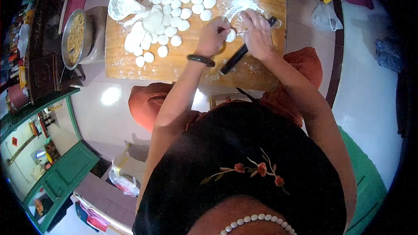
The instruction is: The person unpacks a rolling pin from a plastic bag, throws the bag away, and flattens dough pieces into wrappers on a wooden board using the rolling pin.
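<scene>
Though small, round white dough (231, 36)

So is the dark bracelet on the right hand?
No, the dark bracelet goes around the wrist of the left hand, and the right hand has a bare wrist.

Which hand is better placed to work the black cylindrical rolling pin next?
Probably right: the right hand already lies over the rolling pin. The left hand sits farther off, fingertips by a small round white dough piece.
</scene>
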Action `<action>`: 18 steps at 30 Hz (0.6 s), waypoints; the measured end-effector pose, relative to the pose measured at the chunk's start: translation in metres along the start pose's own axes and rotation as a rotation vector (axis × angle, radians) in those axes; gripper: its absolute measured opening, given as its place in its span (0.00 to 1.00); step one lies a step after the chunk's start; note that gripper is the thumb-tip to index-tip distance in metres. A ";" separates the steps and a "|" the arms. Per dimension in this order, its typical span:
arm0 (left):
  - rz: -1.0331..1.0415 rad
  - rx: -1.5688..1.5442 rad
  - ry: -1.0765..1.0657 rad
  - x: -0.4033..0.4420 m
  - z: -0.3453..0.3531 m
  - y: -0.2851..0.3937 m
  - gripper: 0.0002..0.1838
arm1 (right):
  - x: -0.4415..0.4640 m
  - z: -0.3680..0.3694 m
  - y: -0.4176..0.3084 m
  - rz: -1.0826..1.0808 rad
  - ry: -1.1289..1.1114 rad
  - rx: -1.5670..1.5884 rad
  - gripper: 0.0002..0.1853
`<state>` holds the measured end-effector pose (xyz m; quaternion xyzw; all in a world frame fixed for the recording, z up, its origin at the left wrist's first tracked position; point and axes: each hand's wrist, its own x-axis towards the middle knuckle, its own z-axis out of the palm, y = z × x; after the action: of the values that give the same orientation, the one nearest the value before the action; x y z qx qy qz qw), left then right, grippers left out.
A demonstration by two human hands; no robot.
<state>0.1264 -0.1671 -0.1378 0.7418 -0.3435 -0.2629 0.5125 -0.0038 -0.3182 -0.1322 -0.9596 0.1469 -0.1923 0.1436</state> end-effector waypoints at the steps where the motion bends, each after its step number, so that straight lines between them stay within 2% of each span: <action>1: 0.011 0.093 -0.031 0.004 0.001 0.006 0.07 | 0.005 0.001 -0.005 0.013 0.010 -0.067 0.28; 3: 0.031 0.279 -0.100 0.012 0.004 0.017 0.05 | 0.023 0.006 -0.009 0.036 0.002 -0.081 0.30; 5: 0.077 0.289 -0.084 0.017 0.008 0.010 0.07 | 0.043 0.020 -0.017 0.091 0.063 -0.090 0.31; 7: 0.100 0.289 -0.023 0.020 0.004 0.017 0.08 | 0.064 0.039 -0.018 0.236 0.037 -0.120 0.30; 9: 0.035 0.234 -0.057 0.024 0.000 0.004 0.08 | 0.073 0.045 -0.020 0.325 0.046 -0.108 0.30; 10: 0.029 0.234 -0.055 0.023 -0.002 0.009 0.08 | 0.079 0.039 -0.023 0.351 -0.023 -0.139 0.29; 12: 0.062 0.169 -0.035 0.021 0.001 0.004 0.08 | 0.073 0.037 -0.020 0.335 -0.036 -0.161 0.30; 13: 0.012 0.155 0.008 0.017 0.000 0.009 0.08 | 0.069 0.041 -0.021 0.326 -0.042 -0.167 0.30; 14: -0.035 0.142 0.058 0.012 -0.004 0.013 0.08 | 0.039 0.033 -0.013 0.229 -0.013 -0.186 0.30; 16: -0.190 0.005 0.133 0.000 -0.003 0.017 0.05 | 0.015 0.009 -0.003 0.146 -0.123 -0.205 0.31; 18: -0.254 -0.119 0.056 -0.010 0.003 0.013 0.05 | 0.004 0.003 -0.004 0.145 -0.181 -0.209 0.31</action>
<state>0.1154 -0.1640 -0.1264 0.7546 -0.2162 -0.3249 0.5275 0.0019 -0.3158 -0.1322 -0.9696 0.2216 -0.0776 0.0692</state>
